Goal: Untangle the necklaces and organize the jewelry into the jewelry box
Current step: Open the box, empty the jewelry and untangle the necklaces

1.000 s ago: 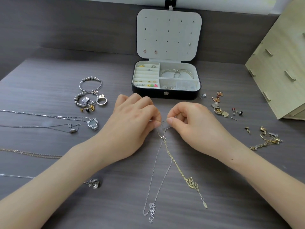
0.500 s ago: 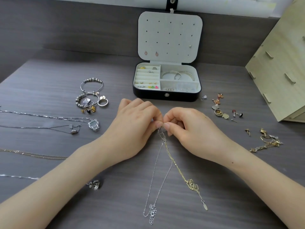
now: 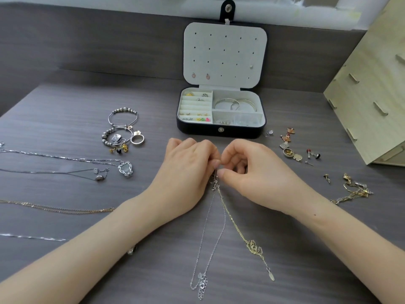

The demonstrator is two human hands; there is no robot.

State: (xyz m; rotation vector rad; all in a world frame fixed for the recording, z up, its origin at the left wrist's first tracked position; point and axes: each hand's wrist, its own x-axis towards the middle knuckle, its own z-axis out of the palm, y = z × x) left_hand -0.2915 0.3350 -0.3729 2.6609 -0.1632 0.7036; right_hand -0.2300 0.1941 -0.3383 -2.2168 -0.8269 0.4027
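Soft even daylight, faint shadows, sharp centre, wide-angle bowing at edges

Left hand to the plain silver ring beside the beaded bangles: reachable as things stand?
Probably yes. The ring lies just left of and beyond the left hand, nothing between them. But that hand pinches the tangled chains with the right hand, so must let go first.

Left hand (image 3: pixel 184 172), right hand (image 3: pixel 256 178) pinching tangled necklaces (image 3: pixel 215 184), open jewelry box (image 3: pixel 197 131)
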